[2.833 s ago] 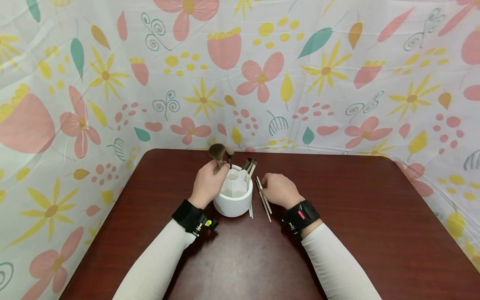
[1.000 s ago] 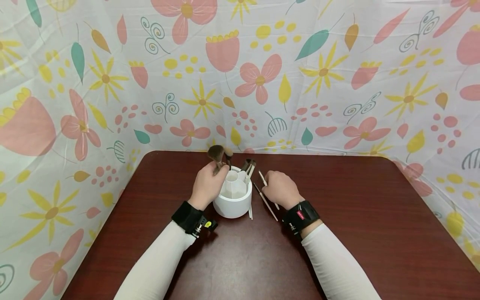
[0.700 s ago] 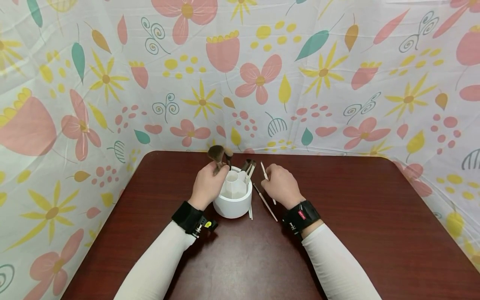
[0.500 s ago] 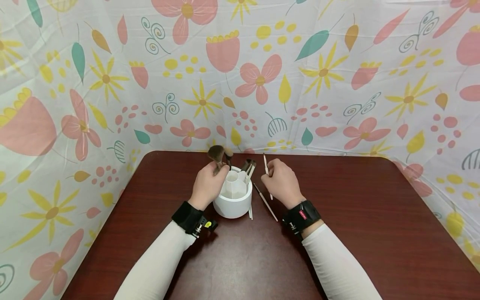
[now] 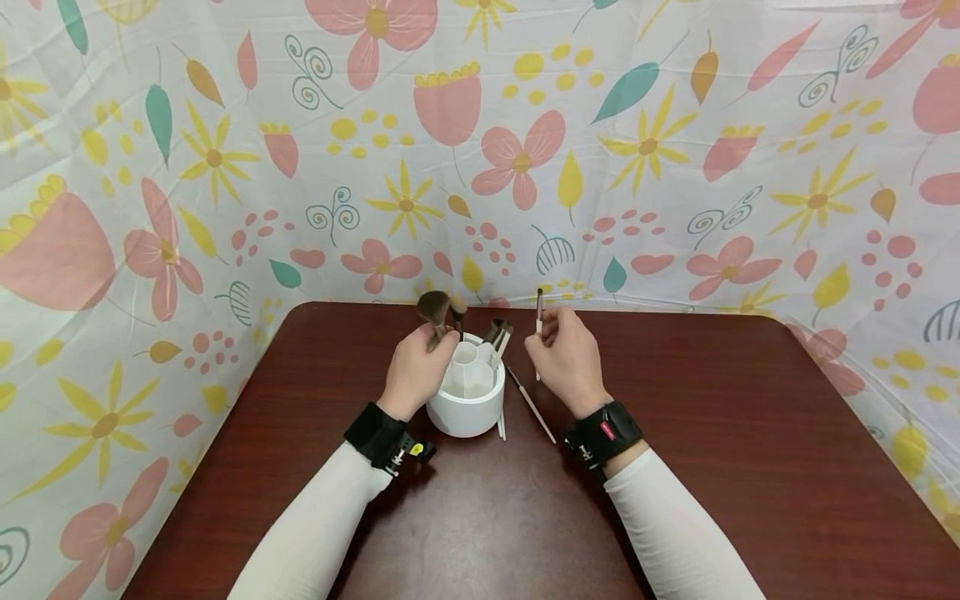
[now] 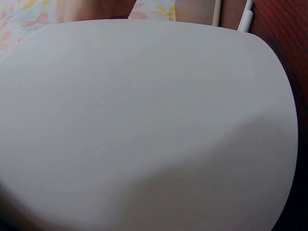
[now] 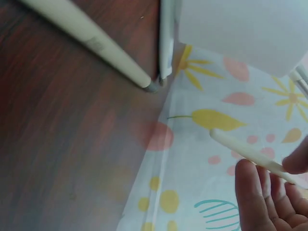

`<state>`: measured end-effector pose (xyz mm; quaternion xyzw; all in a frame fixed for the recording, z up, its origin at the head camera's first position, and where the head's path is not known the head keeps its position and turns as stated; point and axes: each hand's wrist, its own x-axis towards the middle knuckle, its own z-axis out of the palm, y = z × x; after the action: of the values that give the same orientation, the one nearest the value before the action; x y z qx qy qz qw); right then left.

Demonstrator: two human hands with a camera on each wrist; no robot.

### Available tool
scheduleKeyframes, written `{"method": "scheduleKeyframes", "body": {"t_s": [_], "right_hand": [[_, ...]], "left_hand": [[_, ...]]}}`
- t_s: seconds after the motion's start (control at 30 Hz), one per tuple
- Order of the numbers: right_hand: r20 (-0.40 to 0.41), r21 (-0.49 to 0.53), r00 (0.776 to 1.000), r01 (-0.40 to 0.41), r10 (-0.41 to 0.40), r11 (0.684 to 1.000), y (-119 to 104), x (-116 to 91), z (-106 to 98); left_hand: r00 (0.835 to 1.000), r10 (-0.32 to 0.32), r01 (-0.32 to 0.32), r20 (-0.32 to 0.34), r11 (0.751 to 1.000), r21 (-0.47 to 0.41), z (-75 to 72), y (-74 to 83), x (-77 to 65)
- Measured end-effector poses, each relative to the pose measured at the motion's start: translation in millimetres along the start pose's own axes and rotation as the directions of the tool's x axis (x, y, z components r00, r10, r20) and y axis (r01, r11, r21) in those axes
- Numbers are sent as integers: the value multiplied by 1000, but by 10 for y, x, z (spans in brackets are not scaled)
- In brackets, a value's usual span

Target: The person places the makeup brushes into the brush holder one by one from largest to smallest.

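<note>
My left hand grips the left rim of a round white brush holder with inner compartments. A large fluffy makeup brush and a smaller fluffy one rise beside its fingers. The holder's wall fills most of the left wrist view. My right hand, to the right of the holder, pinches a slim makeup brush upright, dark tip up. In the right wrist view its pale handle shows between thumb and fingers.
Brushes with pale handles lean in the holder's right side. A slim brush lies on the dark red table; pale handle ends show beside the holder. A flower-print cloth hangs behind the table.
My right hand has taken one slim brush from the pair on the table, raised it and turned it upright. The other has shifted slightly right. My left hand has stayed in place.
</note>
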<state>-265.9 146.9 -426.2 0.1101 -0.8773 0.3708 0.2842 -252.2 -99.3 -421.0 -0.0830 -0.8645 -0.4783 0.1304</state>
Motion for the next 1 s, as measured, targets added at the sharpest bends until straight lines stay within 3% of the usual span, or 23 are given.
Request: {"method": "scheduleKeyframes", "body": {"t_s": [0.33, 0.57, 0.73, 1.0], "right_hand": [[-117, 93, 990, 86, -74, 992, -126, 11, -64], [-185, 185, 972, 179, -145, 966, -223, 18, -92], [-203, 254, 960, 241, -192, 937, -260, 18, -103], [-219, 301, 955, 260, -199, 917, -383, -2, -142]], "left_hand": [[1000, -3, 3, 10, 1000, 0, 5, -15, 10], [1000, 3, -3, 17, 1000, -6, -2, -29, 3], [1000, 4, -4, 10, 1000, -1, 0, -40, 5], [1000, 9, -9, 7, 1000, 0, -2, -26, 4]]}}
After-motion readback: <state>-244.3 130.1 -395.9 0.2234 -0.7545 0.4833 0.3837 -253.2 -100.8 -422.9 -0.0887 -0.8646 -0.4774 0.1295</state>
